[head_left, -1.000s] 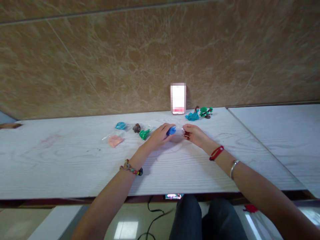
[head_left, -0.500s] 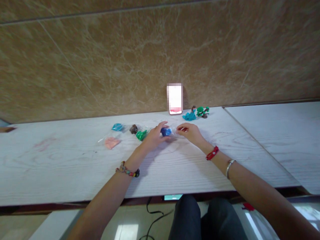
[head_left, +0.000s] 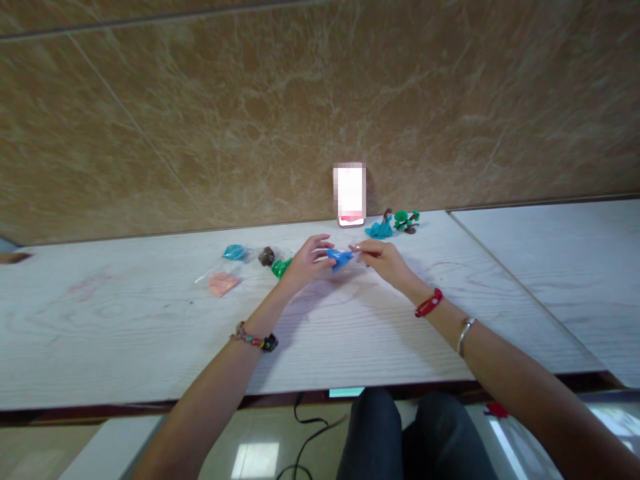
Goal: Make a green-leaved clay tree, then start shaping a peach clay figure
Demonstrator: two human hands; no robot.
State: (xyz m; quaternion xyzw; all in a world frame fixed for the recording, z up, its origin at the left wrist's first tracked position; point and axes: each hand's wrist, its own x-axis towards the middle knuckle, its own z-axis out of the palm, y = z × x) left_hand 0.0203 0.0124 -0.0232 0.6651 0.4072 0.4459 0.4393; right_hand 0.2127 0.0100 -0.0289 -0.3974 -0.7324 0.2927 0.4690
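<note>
Head view: the right hand [head_left: 383, 261] pinches the clear neck of a blue-filled, transparent plastic bag [head_left: 340, 259], presumably for control, above the white wood-grain tabletop [head_left: 380, 333]; the left hand [head_left: 306, 262], loosely curved, meets its filled end, its grip indeterminable.
</note>
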